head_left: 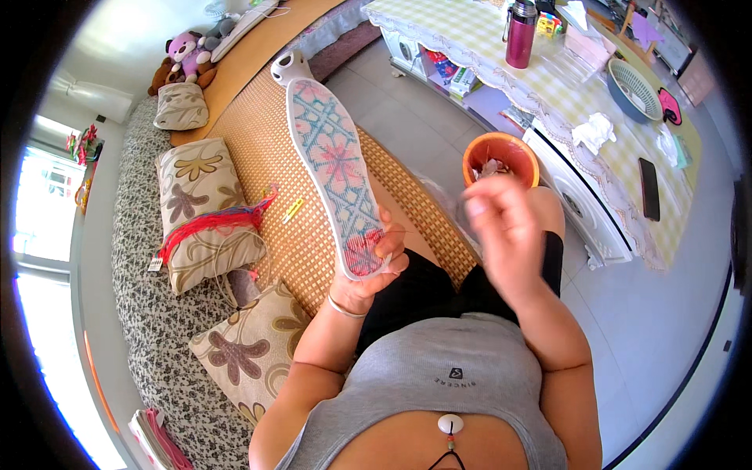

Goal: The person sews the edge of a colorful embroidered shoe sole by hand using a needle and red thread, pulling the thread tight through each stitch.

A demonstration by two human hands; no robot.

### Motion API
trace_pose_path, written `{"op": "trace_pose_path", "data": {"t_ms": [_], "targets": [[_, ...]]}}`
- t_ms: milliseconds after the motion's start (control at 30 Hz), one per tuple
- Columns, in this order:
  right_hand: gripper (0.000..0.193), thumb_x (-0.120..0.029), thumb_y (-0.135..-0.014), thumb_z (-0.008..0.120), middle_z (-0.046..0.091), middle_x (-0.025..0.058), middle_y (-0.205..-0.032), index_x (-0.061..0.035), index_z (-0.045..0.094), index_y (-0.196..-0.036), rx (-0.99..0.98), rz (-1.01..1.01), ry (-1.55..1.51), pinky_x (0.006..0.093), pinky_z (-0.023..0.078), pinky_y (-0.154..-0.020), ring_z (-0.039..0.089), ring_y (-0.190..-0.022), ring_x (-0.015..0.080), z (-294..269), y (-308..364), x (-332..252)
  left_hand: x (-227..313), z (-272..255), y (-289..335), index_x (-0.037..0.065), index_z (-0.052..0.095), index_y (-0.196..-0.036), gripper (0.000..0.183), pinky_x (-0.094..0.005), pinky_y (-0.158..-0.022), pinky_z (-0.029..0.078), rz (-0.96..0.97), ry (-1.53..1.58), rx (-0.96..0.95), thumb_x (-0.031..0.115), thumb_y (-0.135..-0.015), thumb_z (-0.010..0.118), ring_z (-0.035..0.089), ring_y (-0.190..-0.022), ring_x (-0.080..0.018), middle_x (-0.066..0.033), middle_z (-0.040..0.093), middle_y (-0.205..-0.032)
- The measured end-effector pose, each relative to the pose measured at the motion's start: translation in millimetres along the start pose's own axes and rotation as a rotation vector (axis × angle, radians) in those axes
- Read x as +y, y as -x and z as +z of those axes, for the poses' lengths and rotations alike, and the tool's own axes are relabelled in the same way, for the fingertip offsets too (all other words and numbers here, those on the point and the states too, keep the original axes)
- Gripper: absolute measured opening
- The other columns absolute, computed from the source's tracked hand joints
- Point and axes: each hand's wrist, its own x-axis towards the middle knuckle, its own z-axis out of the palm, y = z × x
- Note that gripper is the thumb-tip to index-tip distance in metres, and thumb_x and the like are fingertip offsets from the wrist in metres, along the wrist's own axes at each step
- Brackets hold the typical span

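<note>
My left hand (374, 270) grips the near end of a long embroidered insole (335, 168) with a pink and blue cross-stitch pattern, holding it up over the woven mat. My right hand (501, 227) is raised to the right of the insole, blurred, with fingers pinched together as if on a needle or thread too thin to make out. A faint thread runs from the insole's near end toward that hand.
An orange bowl (501, 153) sits by my right knee. Red and purple threads (211, 223) lie on a floral cushion (205, 211) to the left. A table with a yellow checked cloth (470, 39) holds a magenta flask (520, 35), a basket (634, 88) and a phone (648, 188).
</note>
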Motion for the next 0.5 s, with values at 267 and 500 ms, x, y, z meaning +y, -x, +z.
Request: {"op": "trace_pose_path", "data": {"t_ms": [267,500], "targets": [[0.014,0.002,-0.073,0.065,0.057,0.0076,-0.067,-0.0039,0.061,-0.085,-0.273,-0.508,0.431,0.0325,0.044,-0.05,0.057,-0.057,0.0241,35,7,-5,-11,8,1,0.006,0.056,-0.104,0.039,-0.0277,-0.045,0.037,0.036,-0.037,0.201,0.042,-0.091,0.047,0.046,-0.05,-0.0176,-0.0059,0.049,-0.057],[0.016,0.001,-0.072,0.066,0.056,0.0071,-0.066,-0.0041,0.061,-0.086,-0.28,-0.526,0.442,0.033,0.043,-0.049,0.056,-0.056,0.0241,37,8,-4,-10,0,2,0.006,0.054,-0.101,0.036,-0.0257,-0.044,0.039,0.033,-0.057,0.168,0.04,-0.091,0.048,0.05,-0.052,-0.016,-0.0065,0.052,-0.061]]}}
